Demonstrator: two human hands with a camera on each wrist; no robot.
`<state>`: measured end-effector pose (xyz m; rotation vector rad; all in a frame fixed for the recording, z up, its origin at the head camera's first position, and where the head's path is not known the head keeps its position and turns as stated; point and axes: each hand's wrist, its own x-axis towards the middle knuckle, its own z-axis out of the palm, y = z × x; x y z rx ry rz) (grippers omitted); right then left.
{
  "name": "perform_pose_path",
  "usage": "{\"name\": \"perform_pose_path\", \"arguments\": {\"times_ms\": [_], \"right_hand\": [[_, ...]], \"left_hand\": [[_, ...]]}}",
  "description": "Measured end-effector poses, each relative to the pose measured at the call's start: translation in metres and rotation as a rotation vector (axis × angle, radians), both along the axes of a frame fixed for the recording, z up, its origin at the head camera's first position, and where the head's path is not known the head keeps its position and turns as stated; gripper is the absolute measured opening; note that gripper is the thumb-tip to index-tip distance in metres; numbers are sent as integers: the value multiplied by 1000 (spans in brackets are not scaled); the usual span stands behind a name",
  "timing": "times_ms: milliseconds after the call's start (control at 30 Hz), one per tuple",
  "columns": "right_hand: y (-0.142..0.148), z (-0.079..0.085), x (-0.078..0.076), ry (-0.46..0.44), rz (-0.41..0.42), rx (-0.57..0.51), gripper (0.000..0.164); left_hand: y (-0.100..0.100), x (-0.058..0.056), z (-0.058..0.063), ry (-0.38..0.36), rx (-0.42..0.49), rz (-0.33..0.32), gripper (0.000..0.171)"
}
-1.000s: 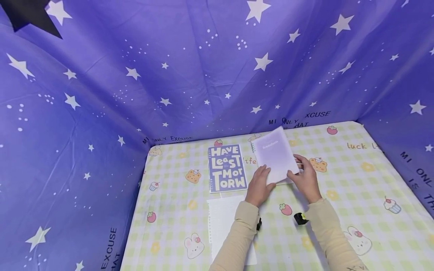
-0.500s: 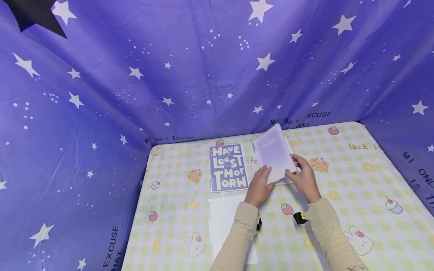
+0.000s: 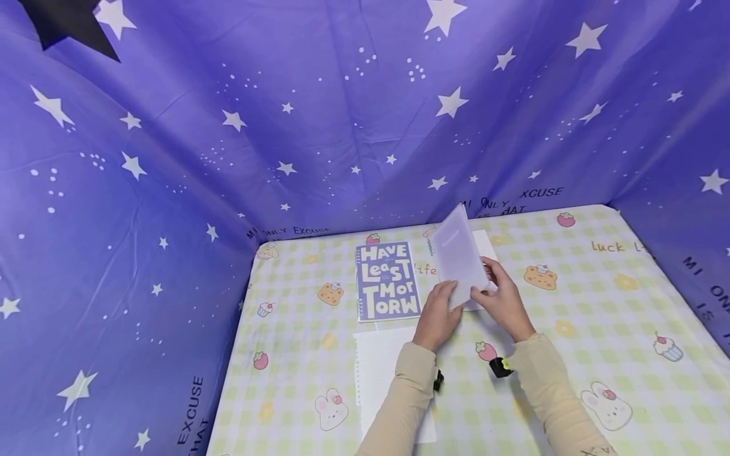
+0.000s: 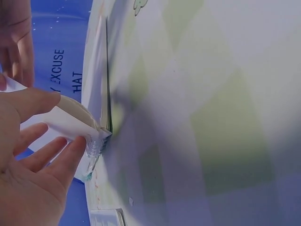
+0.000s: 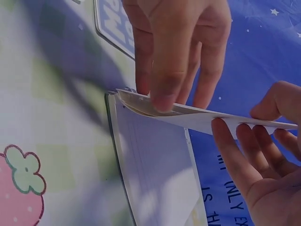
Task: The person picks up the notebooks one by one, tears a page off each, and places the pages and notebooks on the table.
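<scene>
The pale purple spiral-bound notebook (image 3: 447, 263) sits right of centre in the head view; its front cover (image 3: 463, 253) now tilts more steeply, baring more white page (image 3: 486, 246), so it stands wider open. The right hand (image 3: 503, 301), shifted leftward, pinches the cover's free edge between thumb and fingers; the left hand (image 3: 436, 316) pinches its lower edge near the spine.

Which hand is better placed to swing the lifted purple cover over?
Probably the right hand: it pinches the purple cover by its free side, while the left hand grips near the spiral binding.
</scene>
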<state>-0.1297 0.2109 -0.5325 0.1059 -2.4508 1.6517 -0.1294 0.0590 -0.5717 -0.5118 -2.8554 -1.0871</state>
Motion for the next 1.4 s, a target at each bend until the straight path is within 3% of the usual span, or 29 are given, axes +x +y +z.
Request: {"name": "perform_pose_path", "arguments": {"times_ms": [367,700,833,967,1100,1167,1333,1400], "right_hand": [[-18,27,13,-16,86,-14,63],[-28,20,13,-40,157,-34,64],[-31,15,13,-61,184,-61,65],[-35,10,12,-58,209,-72,62],[-38,6,12,-29,234,-64,61],[-37,-7,8,-4,239,-36,62],[-36,-36,0,53,255,34,65],[-38,-37,0,61,271,35,66]], "left_hand": [[-6,2,6,-47,160,-9,50],[-12,-2,17,-12,238,8,44],[-16,-3,25,-64,330,7,42],[-19,-4,36,-112,439,15,38],[-24,-5,47,-108,515,16,34],[-27,-5,53,-104,556,13,34],[-36,4,84,-93,692,7,33],[-41,7,95,-89,737,5,34]]}}
